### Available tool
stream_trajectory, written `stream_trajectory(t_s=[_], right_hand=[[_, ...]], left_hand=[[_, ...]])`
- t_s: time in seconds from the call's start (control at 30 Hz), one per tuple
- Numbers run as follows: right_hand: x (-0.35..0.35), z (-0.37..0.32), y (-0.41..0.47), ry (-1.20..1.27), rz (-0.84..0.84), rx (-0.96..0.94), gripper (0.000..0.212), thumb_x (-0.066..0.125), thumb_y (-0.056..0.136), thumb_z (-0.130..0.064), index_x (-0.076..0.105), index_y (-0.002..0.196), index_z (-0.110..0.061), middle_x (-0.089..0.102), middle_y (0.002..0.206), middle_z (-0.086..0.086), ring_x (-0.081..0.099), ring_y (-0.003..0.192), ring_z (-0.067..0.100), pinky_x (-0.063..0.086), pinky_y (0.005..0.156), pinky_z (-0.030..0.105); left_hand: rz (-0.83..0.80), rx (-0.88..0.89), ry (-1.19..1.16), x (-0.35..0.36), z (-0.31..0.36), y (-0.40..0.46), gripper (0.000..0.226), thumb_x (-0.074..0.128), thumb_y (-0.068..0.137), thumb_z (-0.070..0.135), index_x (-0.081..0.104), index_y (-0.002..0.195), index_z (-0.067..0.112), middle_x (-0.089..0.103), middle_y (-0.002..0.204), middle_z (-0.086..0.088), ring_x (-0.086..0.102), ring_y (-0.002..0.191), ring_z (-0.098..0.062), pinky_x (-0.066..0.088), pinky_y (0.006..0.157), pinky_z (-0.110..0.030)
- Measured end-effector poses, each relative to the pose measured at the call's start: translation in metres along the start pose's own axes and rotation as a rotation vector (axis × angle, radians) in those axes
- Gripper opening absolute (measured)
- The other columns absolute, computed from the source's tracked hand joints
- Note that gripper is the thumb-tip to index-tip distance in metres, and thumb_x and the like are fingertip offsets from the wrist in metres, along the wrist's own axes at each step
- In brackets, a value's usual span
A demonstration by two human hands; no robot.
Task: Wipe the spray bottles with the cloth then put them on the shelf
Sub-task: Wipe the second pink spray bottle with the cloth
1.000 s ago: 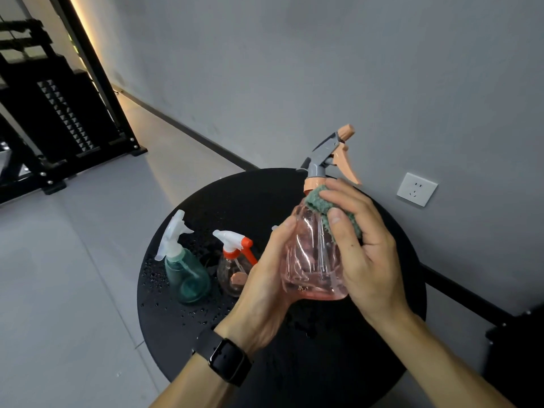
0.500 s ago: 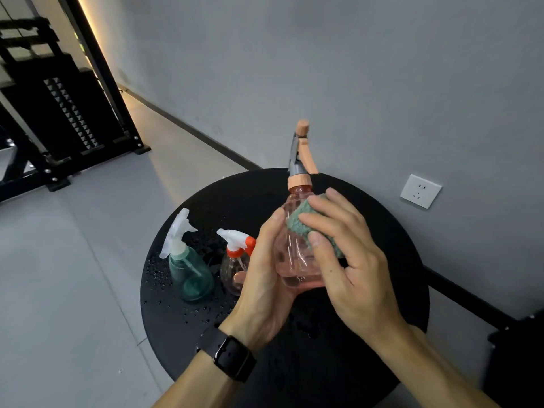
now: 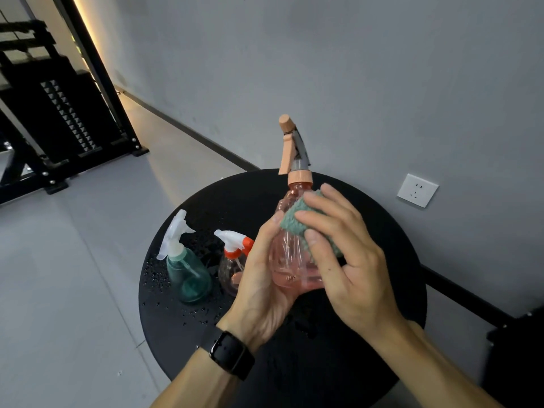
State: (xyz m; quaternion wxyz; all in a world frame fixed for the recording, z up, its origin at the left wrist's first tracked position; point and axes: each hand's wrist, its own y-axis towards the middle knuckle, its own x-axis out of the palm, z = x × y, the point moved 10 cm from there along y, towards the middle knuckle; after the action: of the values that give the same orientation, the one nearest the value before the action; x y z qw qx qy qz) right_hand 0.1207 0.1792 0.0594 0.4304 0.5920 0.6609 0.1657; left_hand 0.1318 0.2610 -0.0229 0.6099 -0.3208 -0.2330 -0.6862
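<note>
We hold the pink spray bottle [image 3: 291,254] upright above the black round table [image 3: 382,260], left hand [image 3: 262,290] curled round its base, right hand [image 3: 344,260] pressing the green cloth [image 3: 294,219] to its shoulder: best turn it steadily, grip firm on wet plastic

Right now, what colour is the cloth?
Teal green cloth, seen in the head view.

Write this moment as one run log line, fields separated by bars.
step: wiping | left hand: holds pink spray bottle | right hand: presses green cloth on it | waiting on table: teal bottle, orange-capped bottle
</note>
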Motion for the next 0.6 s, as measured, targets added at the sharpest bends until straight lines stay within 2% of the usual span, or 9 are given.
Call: stream_trajectory(t_s=[0.03,0.1,0.17,0.2,0.27,0.33,0.4,0.5,0.6], right_hand=[[-0.001,0.001,0.004,0.008,0.009,0.012,0.028,0.049,0.096,-0.010,0.062,0.121,-0.008,0.053,0.137,0.002,0.037,0.140,0.018,0.034,0.113,0.030],[-0.002,0.002,0.012,0.023,0.007,0.030,0.026,0.052,0.097,-0.007,0.063,0.121,-0.007,0.054,0.137,0.002,0.038,0.140,0.017,0.033,0.113,0.027],[-0.001,0.003,0.017,0.028,-0.014,0.043,0.024,0.054,0.097,-0.006,0.064,0.119,-0.008,0.056,0.135,0.002,0.038,0.139,0.015,0.032,0.113,0.026],[0.000,0.004,0.019,0.036,-0.026,0.052,0.025,0.054,0.097,-0.007,0.065,0.119,-0.009,0.056,0.135,0.001,0.038,0.139,0.014,0.032,0.113,0.025],[0.000,0.007,0.022,0.068,-0.032,0.087,0.026,0.053,0.096,-0.008,0.066,0.118,-0.012,0.056,0.134,-0.003,0.038,0.139,0.011,0.031,0.113,0.023],[-0.001,0.014,0.025,0.099,-0.023,0.145,0.026,0.053,0.096,-0.009,0.066,0.118,-0.014,0.057,0.134,-0.006,0.039,0.138,0.007,0.031,0.112,0.019],[-0.003,0.018,0.027,0.122,-0.016,0.184,0.027,0.053,0.096,-0.010,0.067,0.118,-0.014,0.058,0.133,-0.007,0.041,0.136,0.004,0.031,0.110,0.016],[0.001,0.013,0.026,0.136,-0.039,0.167,0.027,0.053,0.095,-0.008,0.067,0.118,-0.013,0.060,0.130,-0.009,0.043,0.134,0.005,0.034,0.109,0.019],[0.006,0.004,0.021,0.143,-0.062,0.127,0.026,0.053,0.096,-0.008,0.066,0.118,-0.012,0.059,0.131,-0.008,0.044,0.134,0.008,0.037,0.109,0.022]], left_hand=[[0.000,0.003,0.026,0.000,0.000,-0.001,0.045,0.043,0.101,0.041,0.062,0.130,0.011,0.070,0.110,-0.010,0.070,0.098,-0.022,0.059,0.074,-0.037],[0.007,0.004,0.109,0.000,0.001,-0.002,0.048,0.043,0.100,0.045,0.063,0.129,0.012,0.067,0.117,-0.017,0.066,0.108,-0.032,0.056,0.087,-0.054],[0.020,-0.012,0.170,-0.003,-0.001,-0.002,0.051,0.042,0.099,0.048,0.064,0.124,0.010,0.064,0.122,-0.025,0.061,0.117,-0.042,0.045,0.101,-0.066],[0.030,-0.024,0.184,-0.005,-0.001,-0.002,0.051,0.043,0.098,0.048,0.065,0.119,0.008,0.065,0.117,-0.026,0.062,0.114,-0.042,0.044,0.102,-0.065],[0.026,-0.054,0.200,-0.004,0.001,-0.003,0.049,0.044,0.097,0.047,0.066,0.113,0.007,0.067,0.104,-0.018,0.066,0.100,-0.033,0.052,0.094,-0.055],[-0.004,-0.058,0.215,0.000,0.003,-0.005,0.051,0.049,0.097,0.047,0.061,0.124,0.006,0.067,0.110,-0.014,0.067,0.101,-0.030,0.055,0.087,-0.051],[-0.030,-0.033,0.228,0.002,0.004,-0.006,0.053,0.057,0.092,0.045,0.057,0.134,0.013,0.068,0.120,-0.013,0.069,0.105,-0.028,0.056,0.085,-0.049],[0.030,-0.015,0.152,-0.007,0.004,-0.005,0.067,0.074,0.083,0.040,0.050,0.138,0.011,0.056,0.137,-0.023,0.066,0.112,-0.035,0.055,0.086,-0.049],[0.056,0.022,0.077,-0.014,0.008,-0.005,0.065,0.076,0.081,0.035,0.052,0.135,0.008,0.056,0.131,-0.025,0.068,0.104,-0.031,0.057,0.076,-0.044]])
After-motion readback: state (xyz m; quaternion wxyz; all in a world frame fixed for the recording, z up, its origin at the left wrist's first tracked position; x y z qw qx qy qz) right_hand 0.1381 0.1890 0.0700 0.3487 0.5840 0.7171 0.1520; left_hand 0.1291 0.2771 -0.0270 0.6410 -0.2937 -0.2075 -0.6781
